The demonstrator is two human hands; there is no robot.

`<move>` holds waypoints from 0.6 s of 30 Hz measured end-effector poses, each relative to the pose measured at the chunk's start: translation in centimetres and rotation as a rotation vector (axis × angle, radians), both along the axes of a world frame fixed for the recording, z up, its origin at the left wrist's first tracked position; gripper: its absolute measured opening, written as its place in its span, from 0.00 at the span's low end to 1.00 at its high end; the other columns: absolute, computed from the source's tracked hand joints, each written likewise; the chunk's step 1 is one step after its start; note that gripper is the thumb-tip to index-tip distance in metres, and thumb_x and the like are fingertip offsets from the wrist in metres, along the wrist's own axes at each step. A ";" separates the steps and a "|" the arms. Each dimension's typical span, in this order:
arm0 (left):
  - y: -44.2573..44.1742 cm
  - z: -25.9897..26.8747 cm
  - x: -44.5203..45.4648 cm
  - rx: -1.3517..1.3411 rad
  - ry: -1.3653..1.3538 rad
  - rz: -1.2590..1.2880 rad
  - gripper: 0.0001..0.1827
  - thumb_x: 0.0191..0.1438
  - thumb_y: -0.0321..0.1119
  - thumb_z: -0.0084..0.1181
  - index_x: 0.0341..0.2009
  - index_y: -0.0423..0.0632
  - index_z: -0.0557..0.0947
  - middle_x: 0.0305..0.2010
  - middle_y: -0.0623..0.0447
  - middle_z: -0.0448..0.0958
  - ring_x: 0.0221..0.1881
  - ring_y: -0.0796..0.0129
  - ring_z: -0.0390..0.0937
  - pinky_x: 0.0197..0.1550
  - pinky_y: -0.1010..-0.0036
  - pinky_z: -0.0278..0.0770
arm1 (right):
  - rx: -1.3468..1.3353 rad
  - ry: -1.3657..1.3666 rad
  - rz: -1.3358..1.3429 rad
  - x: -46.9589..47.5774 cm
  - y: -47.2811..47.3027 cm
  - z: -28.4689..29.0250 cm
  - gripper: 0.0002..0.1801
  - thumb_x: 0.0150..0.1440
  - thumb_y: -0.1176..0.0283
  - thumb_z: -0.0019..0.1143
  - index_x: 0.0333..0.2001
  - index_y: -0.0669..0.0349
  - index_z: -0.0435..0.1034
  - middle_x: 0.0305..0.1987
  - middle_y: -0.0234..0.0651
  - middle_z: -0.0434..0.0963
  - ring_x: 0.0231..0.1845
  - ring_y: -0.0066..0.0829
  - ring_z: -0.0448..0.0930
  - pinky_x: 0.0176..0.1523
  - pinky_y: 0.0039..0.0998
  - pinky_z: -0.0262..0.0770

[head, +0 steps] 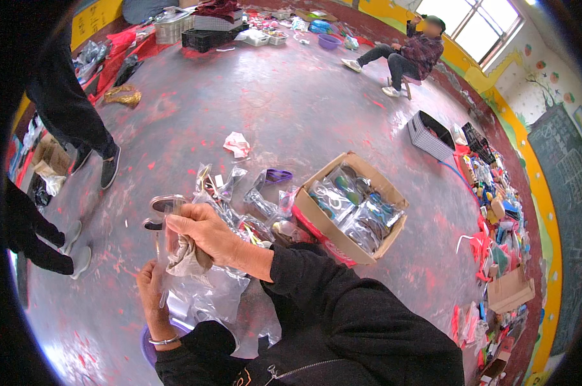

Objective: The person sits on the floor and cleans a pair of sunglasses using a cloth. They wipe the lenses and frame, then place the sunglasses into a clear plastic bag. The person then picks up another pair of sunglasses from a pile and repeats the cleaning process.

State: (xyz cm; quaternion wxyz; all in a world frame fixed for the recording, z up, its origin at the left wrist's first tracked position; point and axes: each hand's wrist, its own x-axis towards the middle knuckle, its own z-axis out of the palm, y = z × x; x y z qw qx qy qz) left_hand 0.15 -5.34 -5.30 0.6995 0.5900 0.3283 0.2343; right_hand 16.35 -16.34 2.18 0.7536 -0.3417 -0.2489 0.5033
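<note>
My right hand (201, 231) grips a pair of sunglasses (168, 205) by the lens end, with a crumpled grey-beige cloth (190, 263) bunched beneath its fingers. The dark lenses point to the left. Below it, my left hand (151, 280), with a bangle at the wrist, is closed around the lower part of the glasses, near a temple arm. Clear plastic bags (213, 289) lie under both hands. Beyond them, more glasses in clear sleeves (262, 207) are heaped on the floor, beside purple-framed glasses (278, 176).
An open cardboard box (387, 241) of bagged sunglasses stands at the right. A purple basin (148, 345) is partly hidden by my left sleeve. Two people stand at the left; another person (416, 53) sits on a stool far back. Assorted goods (503, 207) line the right wall.
</note>
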 end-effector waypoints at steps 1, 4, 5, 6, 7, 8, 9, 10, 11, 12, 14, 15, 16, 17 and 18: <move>0.3 -0.2 -0.2 0.010 0.028 -0.019 0.08 0.50 0.31 0.47 0.26 0.40 0.76 0.23 0.61 0.69 0.24 0.81 0.62 0.25 0.84 0.58 | 0.008 0.075 0.053 0.1 -0.1 0.1 0.12 0.56 0.67 0.46 0.26 0.64 0.68 0.22 0.33 0.73 0.22 0.19 0.74 0.24 0.20 0.70; 1.3 -1.3 -0.6 0.117 0.058 -0.096 0.09 0.50 0.32 0.47 0.23 0.42 0.74 0.22 0.62 0.68 0.23 0.82 0.61 0.25 0.85 0.57 | -0.056 0.247 0.128 0.8 0.0 0.0 0.12 0.55 0.67 0.46 0.25 0.64 0.68 0.20 0.36 0.74 0.18 0.23 0.75 0.22 0.22 0.72; 1.4 -1.5 -0.7 0.160 0.085 -0.101 0.09 0.50 0.32 0.47 0.22 0.43 0.73 0.21 0.62 0.67 0.23 0.82 0.60 0.25 0.85 0.57 | -0.082 0.308 0.151 1.1 0.1 -0.1 0.11 0.55 0.68 0.47 0.25 0.64 0.68 0.20 0.36 0.74 0.18 0.24 0.75 0.21 0.22 0.72; 1.5 -1.5 -0.8 0.202 0.114 -0.106 0.09 0.50 0.32 0.46 0.21 0.43 0.73 0.21 0.62 0.66 0.23 0.82 0.60 0.25 0.85 0.57 | -0.111 0.351 0.139 1.2 0.0 0.0 0.11 0.55 0.68 0.47 0.25 0.64 0.68 0.20 0.37 0.73 0.17 0.25 0.75 0.21 0.22 0.72; 1.5 -1.5 -0.8 0.245 0.143 -0.112 0.09 0.50 0.33 0.46 0.21 0.44 0.72 0.20 0.63 0.66 0.23 0.82 0.59 0.25 0.85 0.56 | -0.094 0.329 0.164 1.4 0.0 0.1 0.12 0.55 0.67 0.47 0.25 0.64 0.68 0.20 0.36 0.73 0.17 0.25 0.75 0.21 0.22 0.72; 1.5 -1.4 -0.8 0.253 0.145 -0.115 0.09 0.50 0.33 0.46 0.21 0.43 0.72 0.20 0.62 0.65 0.23 0.82 0.59 0.26 0.84 0.57 | -0.077 0.306 0.189 1.6 -0.1 0.0 0.12 0.55 0.67 0.47 0.26 0.64 0.68 0.20 0.36 0.73 0.17 0.25 0.75 0.21 0.22 0.72; 1.3 -1.2 -0.7 0.262 0.147 -0.119 0.09 0.50 0.33 0.46 0.21 0.43 0.72 0.20 0.62 0.65 0.23 0.82 0.59 0.26 0.84 0.57 | -0.059 0.283 0.214 1.8 -0.2 0.0 0.12 0.55 0.67 0.47 0.26 0.65 0.68 0.20 0.36 0.73 0.18 0.25 0.75 0.21 0.22 0.72; 1.1 -1.1 -0.7 0.271 0.150 -0.122 0.09 0.49 0.33 0.46 0.21 0.43 0.72 0.20 0.62 0.65 0.23 0.81 0.59 0.26 0.83 0.57 | -0.075 0.302 0.209 1.8 -0.2 0.0 0.12 0.55 0.66 0.47 0.26 0.65 0.68 0.20 0.36 0.73 0.17 0.25 0.75 0.21 0.22 0.72; 0.9 -1.1 -0.6 0.206 0.134 -0.116 0.09 0.49 0.33 0.46 0.21 0.42 0.72 0.20 0.62 0.65 0.24 0.81 0.60 0.27 0.83 0.58 | -0.090 0.320 0.204 1.7 -0.1 0.1 0.12 0.55 0.66 0.47 0.27 0.64 0.68 0.20 0.36 0.73 0.17 0.25 0.75 0.21 0.22 0.72; 0.7 -1.1 -0.5 0.141 0.117 -0.113 0.09 0.49 0.33 0.46 0.22 0.42 0.72 0.20 0.62 0.65 0.24 0.80 0.60 0.27 0.82 0.58 | -0.105 0.337 0.197 1.8 -0.2 0.1 0.12 0.55 0.65 0.47 0.27 0.64 0.68 0.20 0.36 0.73 0.17 0.25 0.75 0.21 0.23 0.72; 0.4 -1.0 -0.2 0.085 0.073 -0.111 0.10 0.49 0.33 0.45 0.23 0.40 0.72 0.21 0.61 0.66 0.24 0.80 0.60 0.27 0.82 0.59 | -0.112 0.266 0.198 2.3 -0.5 0.0 0.13 0.55 0.64 0.47 0.28 0.64 0.68 0.20 0.37 0.73 0.17 0.24 0.75 0.20 0.21 0.72; 0.3 -1.0 -0.3 0.096 0.047 -0.113 0.10 0.50 0.33 0.45 0.24 0.39 0.73 0.21 0.60 0.67 0.24 0.79 0.61 0.28 0.82 0.59 | -0.115 0.232 0.200 2.4 -0.6 -0.1 0.13 0.55 0.64 0.47 0.29 0.64 0.68 0.20 0.37 0.73 0.17 0.24 0.75 0.20 0.21 0.72; 0.2 -0.9 -0.2 0.105 0.021 -0.114 0.10 0.50 0.33 0.45 0.25 0.39 0.74 0.22 0.60 0.67 0.25 0.79 0.62 0.28 0.82 0.60 | -0.118 0.235 0.191 2.5 -0.5 -0.1 0.14 0.54 0.63 0.48 0.29 0.65 0.69 0.20 0.38 0.74 0.16 0.23 0.74 0.19 0.21 0.71; -0.3 -0.7 -0.1 0.172 0.011 -0.080 0.10 0.49 0.32 0.45 0.27 0.38 0.74 0.23 0.58 0.69 0.26 0.77 0.63 0.30 0.81 0.62 | -0.123 0.238 0.185 2.5 -0.4 0.0 0.14 0.54 0.63 0.49 0.30 0.65 0.69 0.20 0.39 0.74 0.16 0.23 0.74 0.19 0.21 0.70; -1.0 -0.2 -0.3 0.238 0.005 -0.042 0.10 0.49 0.32 0.45 0.28 0.38 0.75 0.25 0.57 0.70 0.28 0.75 0.65 0.31 0.80 0.63 | -0.128 0.243 0.182 2.3 -0.2 -0.1 0.15 0.53 0.62 0.50 0.30 0.66 0.69 0.21 0.40 0.74 0.15 0.23 0.73 0.18 0.22 0.70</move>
